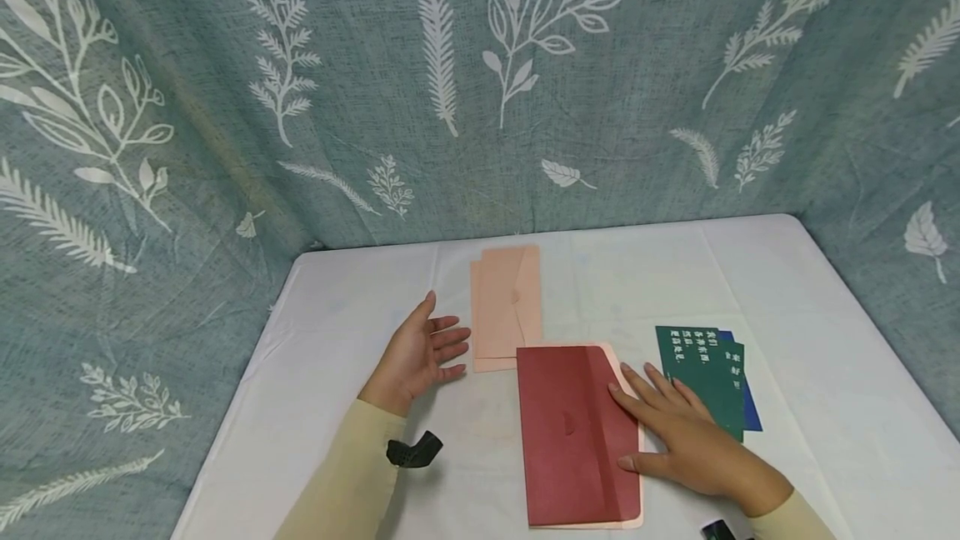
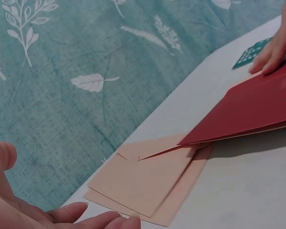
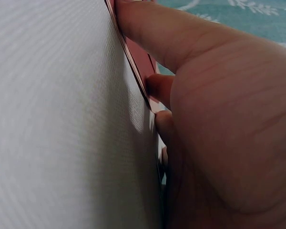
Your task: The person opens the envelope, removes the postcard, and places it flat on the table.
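Observation:
A dark red envelope [image 1: 564, 440] lies over a pink one whose edge shows at its top and right. My right hand [image 1: 686, 436] rests at its right side, thumb and fingertips spread on the red paper. In the left wrist view a shadow shows beneath the red envelope's [image 2: 257, 107] near edge. Its upper left corner overlaps two pale pink envelopes [image 1: 510, 298], stacked slightly askew. Left of those, my left hand [image 1: 420, 352] is palm up with its fingers loosely extended, holding nothing. The right wrist view shows the right thumb [image 3: 181, 33] against the red envelope's edge.
Green cards with white writing [image 1: 701, 365] lie right of the red envelope, partly under the right hand in the head view, with a blue card [image 1: 752, 411] showing beneath. A white cloth [image 1: 322, 315] covers the table. Patterned teal fabric [image 1: 360, 65] hangs behind and at both sides.

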`<state>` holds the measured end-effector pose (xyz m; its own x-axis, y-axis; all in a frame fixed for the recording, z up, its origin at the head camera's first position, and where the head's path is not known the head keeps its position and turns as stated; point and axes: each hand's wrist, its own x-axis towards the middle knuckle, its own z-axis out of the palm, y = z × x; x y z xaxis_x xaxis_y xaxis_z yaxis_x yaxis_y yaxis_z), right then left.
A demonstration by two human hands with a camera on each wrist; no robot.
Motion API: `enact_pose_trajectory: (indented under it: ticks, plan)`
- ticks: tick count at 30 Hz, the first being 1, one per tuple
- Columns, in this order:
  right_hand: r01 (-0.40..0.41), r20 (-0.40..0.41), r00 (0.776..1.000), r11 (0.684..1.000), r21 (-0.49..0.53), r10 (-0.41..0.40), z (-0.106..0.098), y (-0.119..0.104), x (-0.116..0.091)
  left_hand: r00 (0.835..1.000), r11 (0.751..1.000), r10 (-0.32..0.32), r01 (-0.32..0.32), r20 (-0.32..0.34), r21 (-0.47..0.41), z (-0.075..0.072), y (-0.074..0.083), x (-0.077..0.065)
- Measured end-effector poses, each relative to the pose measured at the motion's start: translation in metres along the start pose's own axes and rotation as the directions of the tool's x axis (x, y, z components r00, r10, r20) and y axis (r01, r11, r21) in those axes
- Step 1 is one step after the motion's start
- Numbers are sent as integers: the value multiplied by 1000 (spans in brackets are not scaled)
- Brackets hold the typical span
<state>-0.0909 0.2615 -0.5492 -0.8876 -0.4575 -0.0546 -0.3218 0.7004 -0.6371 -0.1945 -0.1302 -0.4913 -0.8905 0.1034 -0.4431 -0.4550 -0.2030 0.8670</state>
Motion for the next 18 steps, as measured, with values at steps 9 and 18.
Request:
enact_pose_trajectory:
  ticks: [9,18]
  plan:
    - [9,-4,1000,1000,-6,-9,-1,3,1,999,999,40,-40,6,-14,7,21,24]
    - [2,1,1000,1000,-7,-2,-2,1,0,994,994,-62,70,90,-83,15,35,47]
